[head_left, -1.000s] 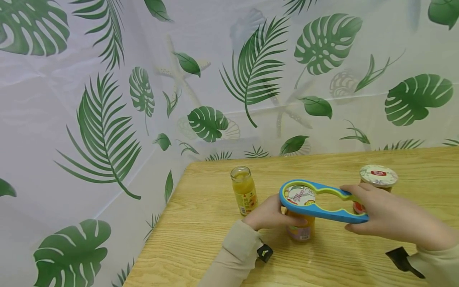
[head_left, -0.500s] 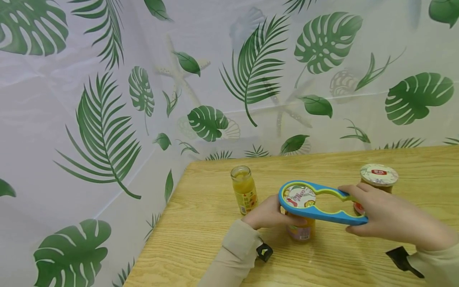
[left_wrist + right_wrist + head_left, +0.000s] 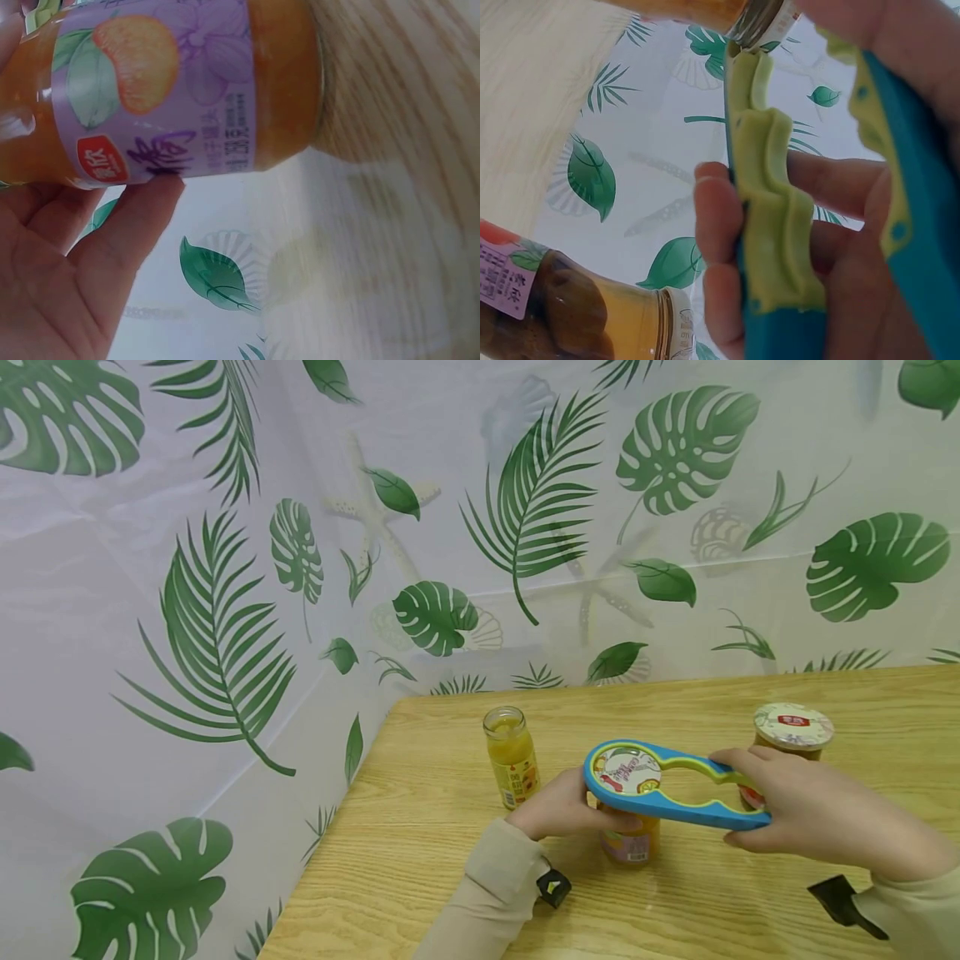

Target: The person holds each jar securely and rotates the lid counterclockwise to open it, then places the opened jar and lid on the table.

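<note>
My left hand [image 3: 558, 810] holds a glass jar of orange fruit [image 3: 630, 847] on the table, fingers round its side. In the left wrist view, the jar [image 3: 217, 60] has a purple label with a fruit segment, and the hand's [image 3: 60, 277] fingers touch it. A blue jar opener [image 3: 675, 810] with a yellow-green scalloped lining has its rounded end around the jar's printed white lid [image 3: 628, 770]. My right hand [image 3: 817, 806] grips the opener's other end. In the right wrist view the opener's two arms stand apart, with the hand's [image 3: 847, 262] fingers around them.
An uncapped glass jar with yellow contents [image 3: 512, 760] stands left of the hands. Behind my right hand is a larger jar with a printed white lid [image 3: 793, 727]. Leaf-patterned sheeting [image 3: 465, 543] borders the wooden table [image 3: 397, 843] at the back and left.
The opener's rounded end has dipped slightly around the lid, and more of the lid's print shows. Both hands keep their grips almost in place.
</note>
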A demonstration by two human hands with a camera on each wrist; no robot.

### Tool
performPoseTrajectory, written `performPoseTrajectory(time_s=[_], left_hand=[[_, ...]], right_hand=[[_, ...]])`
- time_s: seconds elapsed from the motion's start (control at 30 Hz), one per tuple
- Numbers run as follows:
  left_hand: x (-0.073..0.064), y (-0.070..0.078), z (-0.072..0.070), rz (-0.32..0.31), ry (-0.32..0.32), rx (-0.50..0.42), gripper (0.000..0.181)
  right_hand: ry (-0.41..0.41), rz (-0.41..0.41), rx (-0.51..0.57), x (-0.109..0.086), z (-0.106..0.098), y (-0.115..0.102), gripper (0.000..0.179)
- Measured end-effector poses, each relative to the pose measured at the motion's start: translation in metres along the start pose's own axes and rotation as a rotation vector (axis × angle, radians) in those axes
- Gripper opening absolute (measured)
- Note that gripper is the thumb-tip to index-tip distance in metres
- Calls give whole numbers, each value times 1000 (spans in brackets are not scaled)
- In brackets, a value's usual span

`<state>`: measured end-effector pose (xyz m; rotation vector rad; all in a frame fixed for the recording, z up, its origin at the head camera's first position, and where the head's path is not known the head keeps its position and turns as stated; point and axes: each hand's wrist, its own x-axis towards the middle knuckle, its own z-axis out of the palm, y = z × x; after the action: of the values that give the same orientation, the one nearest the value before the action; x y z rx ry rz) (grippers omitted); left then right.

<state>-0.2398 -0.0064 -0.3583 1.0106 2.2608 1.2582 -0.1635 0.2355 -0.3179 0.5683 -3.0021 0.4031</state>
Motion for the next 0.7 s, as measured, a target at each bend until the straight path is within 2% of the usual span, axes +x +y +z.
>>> performPoseTrajectory(time_s=[0.37, 0.57, 0.7], left_hand=[[0, 0, 0, -9, 5, -12, 56], [1, -2, 2, 43, -4, -42, 58], [2, -4, 7, 41, 31, -10, 58]], right_hand=[[32, -14, -43, -1, -2, -3, 69], [30, -10, -49, -2, -2, -4, 69], [30, -11, -57, -2, -2, -4, 69]])
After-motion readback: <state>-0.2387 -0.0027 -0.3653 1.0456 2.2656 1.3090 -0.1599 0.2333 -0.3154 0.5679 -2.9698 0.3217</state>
